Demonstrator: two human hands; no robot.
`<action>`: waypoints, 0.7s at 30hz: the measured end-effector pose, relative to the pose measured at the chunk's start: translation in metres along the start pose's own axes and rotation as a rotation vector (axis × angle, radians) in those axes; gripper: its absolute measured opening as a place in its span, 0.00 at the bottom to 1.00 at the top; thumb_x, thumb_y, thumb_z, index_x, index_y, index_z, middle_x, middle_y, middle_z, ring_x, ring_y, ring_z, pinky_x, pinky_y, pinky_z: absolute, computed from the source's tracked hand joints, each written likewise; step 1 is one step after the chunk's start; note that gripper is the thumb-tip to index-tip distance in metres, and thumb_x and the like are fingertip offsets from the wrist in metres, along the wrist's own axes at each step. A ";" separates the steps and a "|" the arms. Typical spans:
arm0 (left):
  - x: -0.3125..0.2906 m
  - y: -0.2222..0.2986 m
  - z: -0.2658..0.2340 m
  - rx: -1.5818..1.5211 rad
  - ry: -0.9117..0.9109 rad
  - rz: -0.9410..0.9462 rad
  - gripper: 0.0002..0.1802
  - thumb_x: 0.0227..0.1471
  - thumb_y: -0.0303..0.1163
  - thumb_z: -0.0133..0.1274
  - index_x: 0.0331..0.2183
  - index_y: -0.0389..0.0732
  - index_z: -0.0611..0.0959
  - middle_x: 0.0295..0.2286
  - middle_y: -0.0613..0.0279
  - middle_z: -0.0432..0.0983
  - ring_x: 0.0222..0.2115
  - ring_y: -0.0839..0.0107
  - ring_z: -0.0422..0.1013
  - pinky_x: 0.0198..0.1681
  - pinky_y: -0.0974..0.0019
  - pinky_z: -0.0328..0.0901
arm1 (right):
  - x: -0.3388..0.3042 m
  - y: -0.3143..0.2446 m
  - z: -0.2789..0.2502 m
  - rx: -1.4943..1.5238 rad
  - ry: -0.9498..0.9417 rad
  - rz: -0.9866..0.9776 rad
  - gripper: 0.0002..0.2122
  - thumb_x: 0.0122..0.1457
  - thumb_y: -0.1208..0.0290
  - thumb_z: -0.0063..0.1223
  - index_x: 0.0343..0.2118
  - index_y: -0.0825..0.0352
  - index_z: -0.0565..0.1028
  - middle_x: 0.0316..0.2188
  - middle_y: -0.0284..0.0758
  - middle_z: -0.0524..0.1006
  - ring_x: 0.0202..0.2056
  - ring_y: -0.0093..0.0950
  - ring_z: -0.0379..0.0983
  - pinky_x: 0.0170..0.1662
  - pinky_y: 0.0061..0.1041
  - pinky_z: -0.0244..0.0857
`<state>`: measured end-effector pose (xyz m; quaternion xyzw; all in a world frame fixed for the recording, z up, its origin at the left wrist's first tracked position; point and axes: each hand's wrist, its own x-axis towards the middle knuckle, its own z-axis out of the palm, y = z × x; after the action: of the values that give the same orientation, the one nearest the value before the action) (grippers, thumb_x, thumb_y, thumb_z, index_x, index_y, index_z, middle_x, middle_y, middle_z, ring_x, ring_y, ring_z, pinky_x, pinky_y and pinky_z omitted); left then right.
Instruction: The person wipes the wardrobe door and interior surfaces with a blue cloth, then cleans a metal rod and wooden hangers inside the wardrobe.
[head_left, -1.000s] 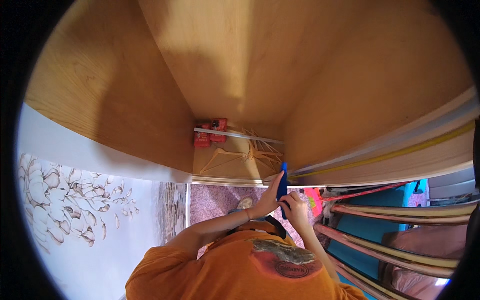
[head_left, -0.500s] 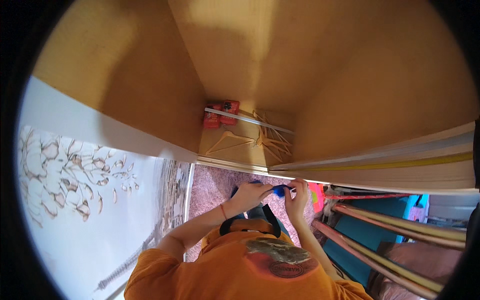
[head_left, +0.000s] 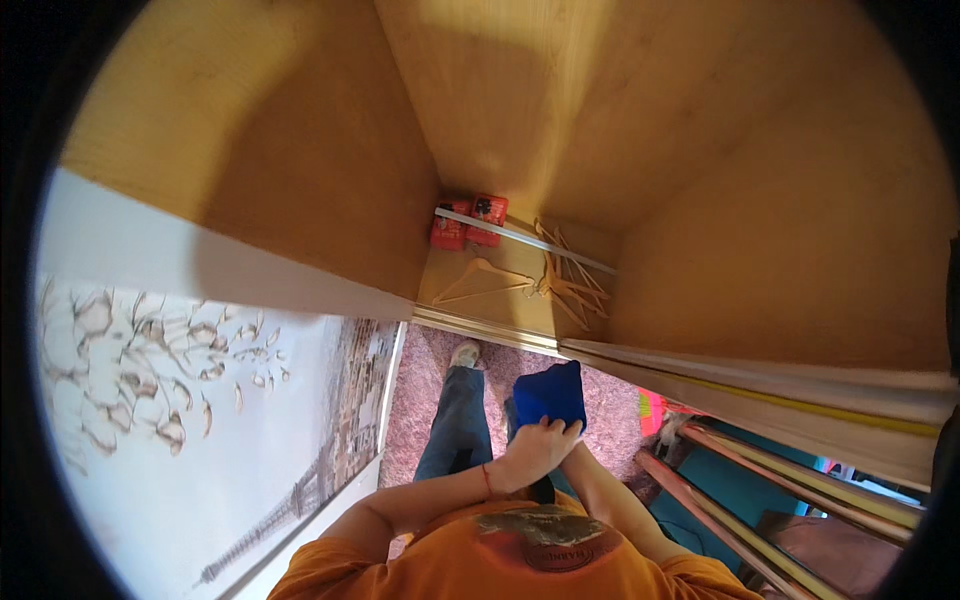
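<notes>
A folded piece of deep blue cloth (head_left: 551,395) hangs in front of my body, spread fairly flat above the carpet. My left hand (head_left: 538,452), with a thin red string at its wrist, is closed on the cloth's near edge. Close against it, my right hand (head_left: 572,440) grips the same edge, its fingers largely covered by the left hand and the cloth. What kind of cloth item it is, I cannot make out.
Ahead stands an open wooden wardrobe with a metal rail (head_left: 525,238). Inside lie several wooden hangers (head_left: 565,285) and two red packages (head_left: 487,218). A sliding door panel with a printed picture (head_left: 200,420) is at left; wooden bars (head_left: 740,500) are at right. Pinkish carpet (head_left: 420,375) covers the floor.
The blue cloth has gone from a bunched strip between my separated hands to a wider flat panel. My hands have come together and nearer my body. My left leg has come into view.
</notes>
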<state>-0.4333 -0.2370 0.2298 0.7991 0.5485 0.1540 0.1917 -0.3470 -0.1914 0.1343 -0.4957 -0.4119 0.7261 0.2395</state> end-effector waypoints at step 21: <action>0.122 -0.690 0.274 -1.641 0.352 -1.095 0.27 0.52 0.50 0.57 0.48 0.46 0.75 0.43 0.68 0.73 0.43 0.69 0.68 0.45 0.59 0.67 | 0.208 0.078 0.124 -1.100 -0.058 -0.419 0.18 0.55 0.69 0.49 0.48 0.69 0.71 0.29 0.37 0.73 0.33 0.34 0.70 0.39 0.39 0.59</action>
<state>-0.8291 0.0629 -0.3349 0.0227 0.5854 0.4916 0.6443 -0.5376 -0.1215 -0.0187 -0.4348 -0.8237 0.3562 0.0742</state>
